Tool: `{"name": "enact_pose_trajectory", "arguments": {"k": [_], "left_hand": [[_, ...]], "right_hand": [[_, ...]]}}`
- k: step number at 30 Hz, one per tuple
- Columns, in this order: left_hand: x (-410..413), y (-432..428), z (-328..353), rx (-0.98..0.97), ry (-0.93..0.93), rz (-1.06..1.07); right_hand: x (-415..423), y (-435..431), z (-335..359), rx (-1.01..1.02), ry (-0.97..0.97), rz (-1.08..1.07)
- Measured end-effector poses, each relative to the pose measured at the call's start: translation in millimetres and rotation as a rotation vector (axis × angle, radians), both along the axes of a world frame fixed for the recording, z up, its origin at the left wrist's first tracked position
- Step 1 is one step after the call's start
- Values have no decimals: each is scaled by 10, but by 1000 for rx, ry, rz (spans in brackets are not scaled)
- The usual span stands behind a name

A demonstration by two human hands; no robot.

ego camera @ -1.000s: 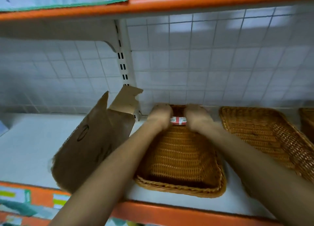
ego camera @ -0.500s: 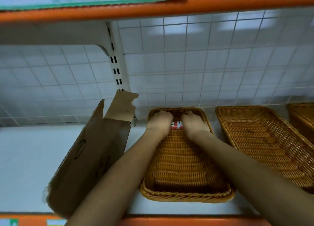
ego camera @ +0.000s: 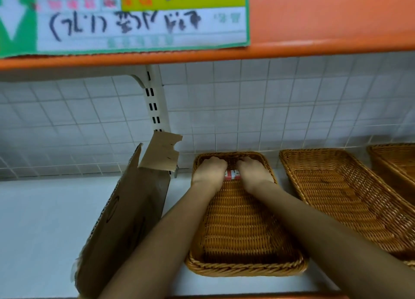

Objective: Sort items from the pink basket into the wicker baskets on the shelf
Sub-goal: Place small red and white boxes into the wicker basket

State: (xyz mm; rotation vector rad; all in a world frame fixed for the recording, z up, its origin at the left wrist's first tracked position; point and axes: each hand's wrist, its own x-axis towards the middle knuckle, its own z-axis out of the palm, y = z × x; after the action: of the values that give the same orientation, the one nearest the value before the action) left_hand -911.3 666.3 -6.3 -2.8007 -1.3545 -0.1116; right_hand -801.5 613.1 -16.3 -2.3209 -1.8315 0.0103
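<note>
A small red and white packet (ego camera: 232, 175) sits at the far end of a wicker basket (ego camera: 244, 267) on the white shelf. My left hand (ego camera: 210, 170) grips the packet's left end and my right hand (ego camera: 253, 171) grips its right end, fingers curled over it. Most of the packet is hidden between my hands. Both forearms reach across the basket's bare woven floor. The pink basket is out of view.
A torn cardboard box (ego camera: 125, 220) leans on the shelf left of the basket. Two more wicker baskets (ego camera: 336, 186) (ego camera: 395, 161) lie to the right. An orange shelf edge with a handwritten sign (ego camera: 134, 22) hangs overhead; a white tiled wall stands behind.
My view has tilted upward and pulled back, bringing the upper shelf's sign into sight. Both hands stay on the packet at the basket's far end.
</note>
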Motion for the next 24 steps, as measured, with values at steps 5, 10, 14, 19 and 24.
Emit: {"name": "enact_pose_trajectory", "arguments": {"k": [5,10,14,19,24], "left_hand": [[5,-51,57,126,93,-12],[77,-175,254,144,24,-21],[251,-388,370,178,-59,-108],[591,-807,467,215,-130,-230],[981,-1287,608,261,-158,-370]], "right_hand": [[-15,-35,64,15,-37,-10],[14,-161,219,104,-79,-26],[84,-461,375,122,-114,-71],[291,-988,533,189,-67,-170],[634,-1565,644,240,-81,-289]]}}
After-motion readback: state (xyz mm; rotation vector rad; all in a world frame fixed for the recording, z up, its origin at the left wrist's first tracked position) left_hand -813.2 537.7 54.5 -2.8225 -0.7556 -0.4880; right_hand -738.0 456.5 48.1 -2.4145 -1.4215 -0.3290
